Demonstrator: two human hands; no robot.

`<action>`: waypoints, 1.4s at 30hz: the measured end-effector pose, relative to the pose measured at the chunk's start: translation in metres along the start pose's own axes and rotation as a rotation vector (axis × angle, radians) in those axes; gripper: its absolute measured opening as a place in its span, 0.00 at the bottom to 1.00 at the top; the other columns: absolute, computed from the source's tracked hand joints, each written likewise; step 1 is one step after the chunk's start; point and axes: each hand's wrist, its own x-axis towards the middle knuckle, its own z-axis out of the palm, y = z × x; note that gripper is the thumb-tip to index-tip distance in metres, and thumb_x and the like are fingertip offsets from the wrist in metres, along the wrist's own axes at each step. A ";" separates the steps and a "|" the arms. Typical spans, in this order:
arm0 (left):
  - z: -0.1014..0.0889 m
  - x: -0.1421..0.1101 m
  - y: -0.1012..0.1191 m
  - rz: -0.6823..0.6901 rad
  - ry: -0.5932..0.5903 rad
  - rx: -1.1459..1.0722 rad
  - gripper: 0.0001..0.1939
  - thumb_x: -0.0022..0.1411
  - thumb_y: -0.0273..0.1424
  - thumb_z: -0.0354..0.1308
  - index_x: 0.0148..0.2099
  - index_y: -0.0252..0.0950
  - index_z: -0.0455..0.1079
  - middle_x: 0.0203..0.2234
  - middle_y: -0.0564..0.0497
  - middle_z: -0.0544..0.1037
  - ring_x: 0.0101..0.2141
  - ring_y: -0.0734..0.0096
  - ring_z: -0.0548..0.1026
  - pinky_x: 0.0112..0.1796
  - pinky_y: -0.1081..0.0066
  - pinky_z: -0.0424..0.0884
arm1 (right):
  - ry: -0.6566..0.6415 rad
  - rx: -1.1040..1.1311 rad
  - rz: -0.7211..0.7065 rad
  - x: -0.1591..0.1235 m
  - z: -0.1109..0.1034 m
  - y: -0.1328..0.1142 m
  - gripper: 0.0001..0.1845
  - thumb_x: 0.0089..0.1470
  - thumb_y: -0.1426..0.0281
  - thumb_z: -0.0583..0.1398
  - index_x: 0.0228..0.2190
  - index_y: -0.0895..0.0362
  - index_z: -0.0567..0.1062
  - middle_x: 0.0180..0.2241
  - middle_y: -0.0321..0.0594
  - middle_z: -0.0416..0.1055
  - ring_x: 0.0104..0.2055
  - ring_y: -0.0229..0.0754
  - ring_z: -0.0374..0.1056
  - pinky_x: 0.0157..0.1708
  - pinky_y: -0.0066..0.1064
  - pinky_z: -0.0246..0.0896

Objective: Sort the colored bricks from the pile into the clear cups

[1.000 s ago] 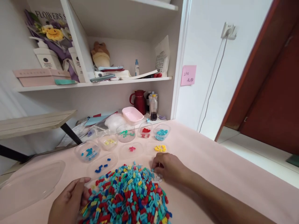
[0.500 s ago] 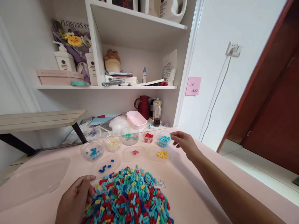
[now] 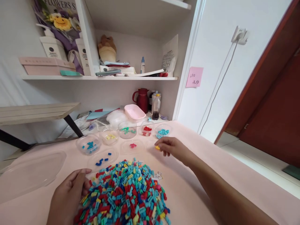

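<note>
A large heap of small toy building bricks, mostly light blue and red with some yellow, green and dark blue, covers the front middle of the table. My left hand rests at the heap's left edge, fingers curled and thumb laid along them; anything inside is hidden. My right hand is above the yellow bricks, mostly covering them. Its fingers are loosely bent and apart, with nothing visible in them. Just behind it stands a clear tub of light blue bricks.
Clear tubs hold red bricks, green bricks, pale yellow bricks and blue bricks. Lids carry pink bricks and dark blue bricks. White pieces lie beside the heap. A pink basin and bottle stand behind.
My right hand went from the heap's right edge out to the light blue tub, then came back over the yellow bricks. My left hand stays by the heap. The camera view tilted up and back.
</note>
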 end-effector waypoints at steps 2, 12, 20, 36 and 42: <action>0.001 0.000 0.001 -0.003 0.010 0.005 0.24 0.48 0.52 0.57 0.40 0.40 0.74 0.18 0.56 0.69 0.22 0.73 0.64 0.18 0.77 0.58 | -0.180 -0.146 -0.051 -0.008 0.013 -0.005 0.11 0.54 0.68 0.57 0.36 0.56 0.78 0.31 0.39 0.74 0.29 0.37 0.69 0.29 0.28 0.62; 0.000 -0.002 0.001 0.021 0.000 0.015 0.26 0.49 0.52 0.58 0.43 0.39 0.74 0.18 0.57 0.69 0.21 0.74 0.63 0.18 0.77 0.57 | -0.248 -0.542 -0.279 -0.012 0.036 0.006 0.14 0.53 0.76 0.59 0.40 0.51 0.79 0.40 0.40 0.74 0.41 0.42 0.69 0.41 0.30 0.61; 0.000 -0.001 0.001 0.067 -0.024 0.025 0.23 0.51 0.50 0.57 0.42 0.39 0.73 0.17 0.58 0.69 0.21 0.74 0.64 0.21 0.77 0.60 | -0.249 -0.553 -0.298 -0.011 0.040 0.010 0.14 0.51 0.75 0.60 0.39 0.49 0.79 0.39 0.39 0.73 0.40 0.41 0.68 0.39 0.29 0.59; 0.000 -0.001 0.001 0.026 -0.027 0.017 0.25 0.50 0.52 0.58 0.42 0.39 0.73 0.19 0.57 0.68 0.22 0.75 0.63 0.19 0.79 0.59 | -0.222 -0.519 -0.208 -0.009 0.040 0.008 0.08 0.44 0.77 0.60 0.30 0.55 0.72 0.33 0.35 0.69 0.32 0.36 0.63 0.30 0.25 0.53; -0.002 0.001 -0.002 0.037 -0.033 0.024 0.24 0.50 0.51 0.58 0.42 0.39 0.73 0.19 0.57 0.69 0.22 0.75 0.63 0.20 0.79 0.60 | -0.220 -0.531 -0.237 -0.010 0.040 0.006 0.08 0.43 0.78 0.60 0.29 0.55 0.73 0.32 0.35 0.69 0.32 0.36 0.62 0.30 0.25 0.52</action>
